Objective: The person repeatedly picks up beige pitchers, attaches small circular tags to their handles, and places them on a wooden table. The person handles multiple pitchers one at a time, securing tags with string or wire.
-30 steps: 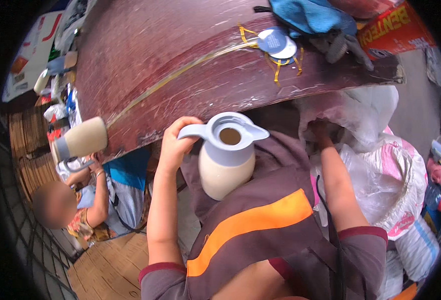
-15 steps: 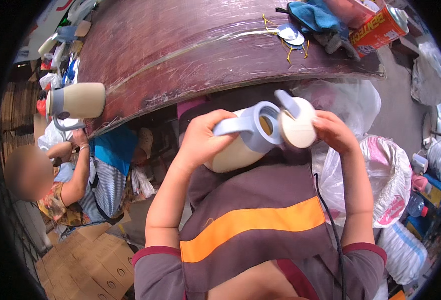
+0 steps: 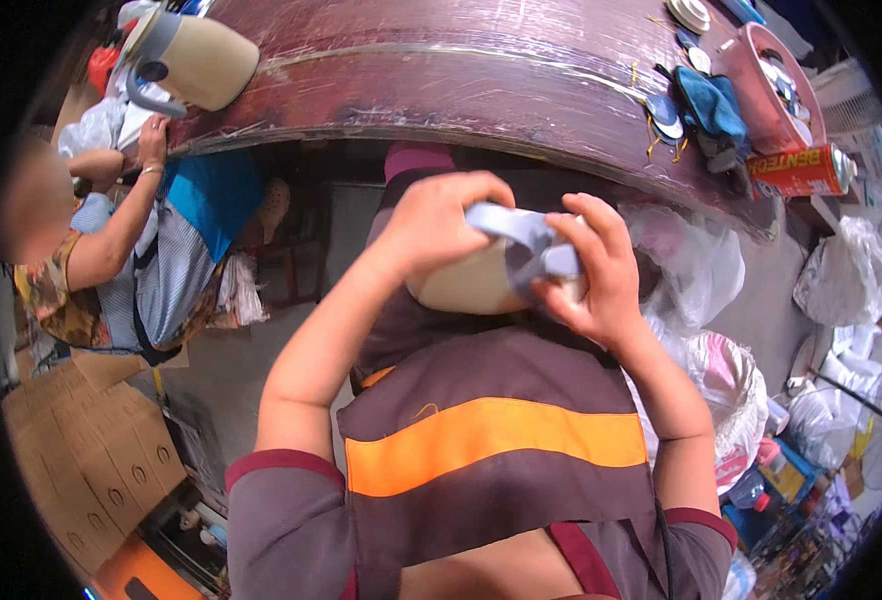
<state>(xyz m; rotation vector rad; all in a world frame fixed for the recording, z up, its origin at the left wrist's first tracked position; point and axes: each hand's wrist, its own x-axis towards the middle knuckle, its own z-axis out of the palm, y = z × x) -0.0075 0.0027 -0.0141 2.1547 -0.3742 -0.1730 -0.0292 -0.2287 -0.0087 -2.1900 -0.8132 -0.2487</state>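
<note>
Left hand [image 3: 443, 222]: it is closed on the grey handle [image 3: 506, 221] of a cream jug [image 3: 463, 279], the fingers bent over its end.
Right hand [image 3: 606, 262]: thumb and fingers hold the lid [image 3: 562, 262] from the right side, at the jug's mouth; how firmly it sits there, I cannot tell.
Cream jug: it is off the table [image 3: 411, 82], in front of the near edge, tilted above the person's lap with the mouth to the right.
Apron [image 3: 501, 525]: dark, with an orange band [image 3: 501, 440] across it.
Left end of the table: a second jug [image 3: 211, 62], also cream and grey, near the corner; a seated co-worker's hand [image 3: 151, 142] is just beside its handle.
Right end of the table: a blue cloth [image 3: 709, 103] near the edge, grey discs [image 3: 664, 118] with yellow ties beside it, and a pink tub [image 3: 746, 85] behind.
Near right corner: an orange-red can [image 3: 796, 171], lying; below, clear plastic bags [image 3: 696, 268].
</note>
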